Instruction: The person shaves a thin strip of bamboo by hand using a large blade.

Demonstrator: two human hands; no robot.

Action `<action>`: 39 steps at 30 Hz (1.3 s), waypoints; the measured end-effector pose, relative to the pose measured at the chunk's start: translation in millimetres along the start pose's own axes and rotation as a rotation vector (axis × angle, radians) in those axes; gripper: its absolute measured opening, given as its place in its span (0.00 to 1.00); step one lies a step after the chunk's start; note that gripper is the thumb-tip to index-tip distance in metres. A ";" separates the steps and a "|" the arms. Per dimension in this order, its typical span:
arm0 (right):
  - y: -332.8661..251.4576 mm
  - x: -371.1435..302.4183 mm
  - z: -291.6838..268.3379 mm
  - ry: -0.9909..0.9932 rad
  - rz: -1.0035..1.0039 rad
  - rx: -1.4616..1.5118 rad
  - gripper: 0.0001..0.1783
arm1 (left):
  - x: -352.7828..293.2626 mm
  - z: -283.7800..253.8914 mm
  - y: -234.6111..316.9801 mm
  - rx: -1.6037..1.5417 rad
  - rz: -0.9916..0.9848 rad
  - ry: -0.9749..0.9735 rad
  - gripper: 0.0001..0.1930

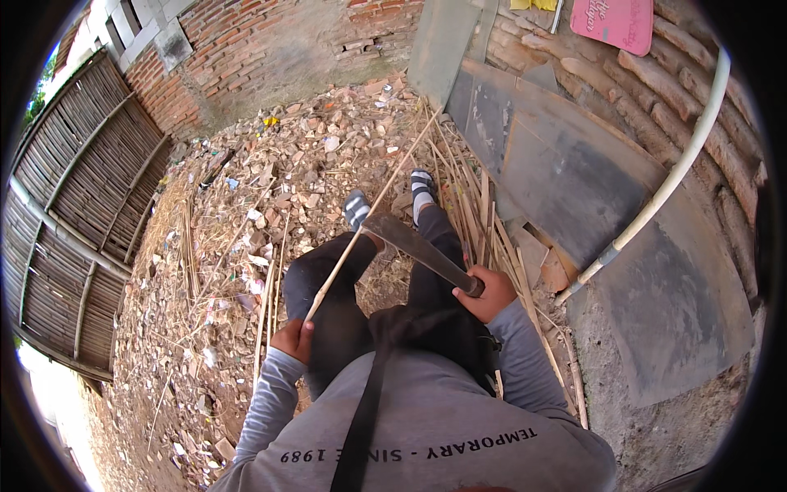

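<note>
My left hand [293, 339] is closed around the near end of a long, thin bamboo strip [338, 269], beside my left thigh. The strip slants up and away to the right, over my legs, toward the foot of the brick wall. In my right hand [489, 293] is the handle of a machete [416, 246], gripped above my right thigh. Its dark, worn blade points left and away, and the broad tip meets or overlaps the strip near its middle. Whether the edge touches the strip I cannot tell.
Cut bamboo strips [482, 215] lie in a bundle along my right side. Broken brick and stone rubble [238, 238] covers the ground. A bamboo fence [82, 205] stands left, a brick wall [303, 61] ahead. Dark panels [566, 172] and a pale pole [656, 201] lean at right.
</note>
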State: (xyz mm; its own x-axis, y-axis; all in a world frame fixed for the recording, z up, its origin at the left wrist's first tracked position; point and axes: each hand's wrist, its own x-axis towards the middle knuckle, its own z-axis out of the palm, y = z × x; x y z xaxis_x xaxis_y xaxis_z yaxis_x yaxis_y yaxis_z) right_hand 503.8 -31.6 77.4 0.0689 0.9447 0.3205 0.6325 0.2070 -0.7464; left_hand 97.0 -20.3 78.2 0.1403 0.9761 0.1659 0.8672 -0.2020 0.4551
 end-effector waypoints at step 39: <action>-35.5 128.2 128.4 -0.640 -0.066 -0.578 0.15 | 19.0 52.7 -61.1 -0.194 -0.146 -0.212 0.18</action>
State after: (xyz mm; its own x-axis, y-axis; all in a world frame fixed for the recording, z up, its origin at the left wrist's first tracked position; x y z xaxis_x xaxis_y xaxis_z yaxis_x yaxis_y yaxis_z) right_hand 391.1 114.8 70.0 -0.3194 0.9328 -0.1667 0.9250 0.2688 -0.2687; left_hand 71.9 14.8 7.4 0.1351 0.9868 -0.0898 0.7808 -0.0502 0.6227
